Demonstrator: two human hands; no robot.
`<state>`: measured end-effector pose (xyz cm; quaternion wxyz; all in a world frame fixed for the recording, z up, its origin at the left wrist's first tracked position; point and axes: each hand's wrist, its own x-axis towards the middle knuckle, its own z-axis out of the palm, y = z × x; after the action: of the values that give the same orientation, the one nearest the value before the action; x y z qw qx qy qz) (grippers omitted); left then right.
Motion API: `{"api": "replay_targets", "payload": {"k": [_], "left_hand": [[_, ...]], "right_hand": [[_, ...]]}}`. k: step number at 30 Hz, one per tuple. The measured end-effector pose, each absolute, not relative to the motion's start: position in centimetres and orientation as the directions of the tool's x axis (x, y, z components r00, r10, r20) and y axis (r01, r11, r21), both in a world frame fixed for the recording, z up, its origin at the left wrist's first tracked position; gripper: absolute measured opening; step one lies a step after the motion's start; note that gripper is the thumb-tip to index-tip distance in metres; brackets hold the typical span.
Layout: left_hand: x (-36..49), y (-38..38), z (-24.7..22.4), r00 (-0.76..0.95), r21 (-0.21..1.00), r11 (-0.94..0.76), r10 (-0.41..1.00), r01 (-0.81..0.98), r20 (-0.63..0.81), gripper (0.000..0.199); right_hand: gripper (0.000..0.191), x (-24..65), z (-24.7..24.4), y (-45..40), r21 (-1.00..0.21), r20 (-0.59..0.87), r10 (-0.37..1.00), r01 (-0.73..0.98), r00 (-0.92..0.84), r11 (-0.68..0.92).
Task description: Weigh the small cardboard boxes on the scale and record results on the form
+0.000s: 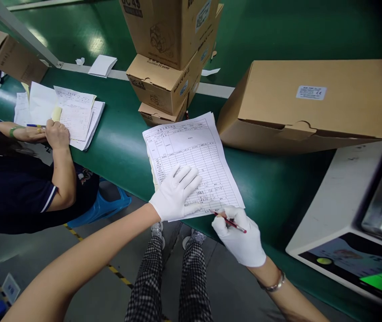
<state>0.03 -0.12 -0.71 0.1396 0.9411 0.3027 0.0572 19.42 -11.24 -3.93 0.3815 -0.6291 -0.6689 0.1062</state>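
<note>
Writing on a printed form at the near edge of the green tabletop (278, 188).

Largest first: the long cardboard box (315, 105) lies just beside the form's far right corner, and the stack of boxes (167, 58) stands just behind its top edge. A nudge to either could, in my judgement, shove the sheet mid-stroke. The form (191, 156) lies tilted, its lower edge overhanging the tabletop lip, so it could slip or crease if hold-down pressure eases. The left hand (177, 193), gloved, lies flat with fingers spread on the sheet, gripping nothing. The right hand (239, 237), gloved, is closed round a red pen (230, 222), tip at the unsupported bottom edge, where it may pierce paper or smear entries under the glove.
</note>
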Motion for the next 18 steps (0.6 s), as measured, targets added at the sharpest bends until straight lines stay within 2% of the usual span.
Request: {"api": "replay_targets", "payload": {"k": [6,10,13,15,17,18], "left_hand": [[-0.1,0.0,-0.6,0.810,0.289,-0.777,0.586,0.560,0.004,0.075],[-0.5,-0.3,-0.7,0.803,0.306,-0.773,0.595,0.556,0.043,0.073],[-1.3,-1.0,-0.7,0.758,0.400,-0.739,0.636,0.542,0.147,0.065],[-2.1,-1.2,-0.6,0.551,0.514,-0.567,0.810,0.644,0.203,0.064],[-3.1,-1.1,-0.4,0.175,0.603,-0.268,0.962,0.751,0.210,0.069],[-3.6,-0.9,-0.2,-0.013,0.630,-0.119,0.979,0.767,0.202,0.070]], "right_hand": [[0.020,20.1,-4.5,-12.1,-0.788,0.418,0.881,0.571,0.222,0.230],[0.034,20.7,-4.1,-11.1,-0.663,0.454,0.884,0.704,0.110,0.253],[0.027,20.4,-3.6,-10.1,-0.553,0.449,0.891,0.803,0.066,0.220],[0.022,20.1,-3.3,-9.6,-0.486,0.442,0.897,0.848,0.029,0.212],[0.022,19.7,-3.1,-9.3,-0.432,0.463,0.886,0.873,-0.001,0.226],[0.022,19.5,-3.0,-9.2,-0.417,0.478,0.878,0.880,-0.001,0.228]]}}
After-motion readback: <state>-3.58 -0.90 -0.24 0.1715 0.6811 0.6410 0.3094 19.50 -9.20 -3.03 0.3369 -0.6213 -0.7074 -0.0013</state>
